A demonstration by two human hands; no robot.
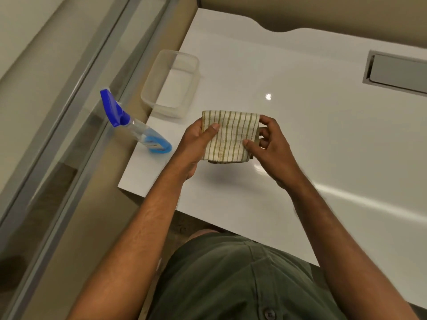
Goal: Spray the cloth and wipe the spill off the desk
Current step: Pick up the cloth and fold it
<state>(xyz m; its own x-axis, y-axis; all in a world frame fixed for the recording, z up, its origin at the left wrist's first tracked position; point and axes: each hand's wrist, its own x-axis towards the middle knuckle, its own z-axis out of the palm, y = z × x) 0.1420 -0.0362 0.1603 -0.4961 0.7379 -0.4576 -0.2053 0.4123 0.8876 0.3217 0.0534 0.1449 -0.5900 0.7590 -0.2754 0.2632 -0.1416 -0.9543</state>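
At the far left corner of the white desk [312,139] stands the spray bottle [136,125], blue trigger head up and a little blue liquid in its base, untouched and just clear of the left hand; behind it, near the desk's left edge, sits a clear plastic container [171,84], which looks empty; next comes the left hand [198,144], fingers curled under the folded striped cloth [230,135] and thumb pressed flat on top of its left edge; the cloth itself is held just above the desk, a shadow showing beneath it, folded into a thick square; the right hand [270,144] pinches the cloth's right edge, thumb on top, fingers wrapped behind; farther right a recessed metal slot [397,70] is set into the desktop; no spill can be made out on the glossy surface; the step in hand seems to be readying the cloth for spraying, not yet done; next, one hand, likely the left, must let go, take the bottle, aim its nozzle at the cloth and squeeze.
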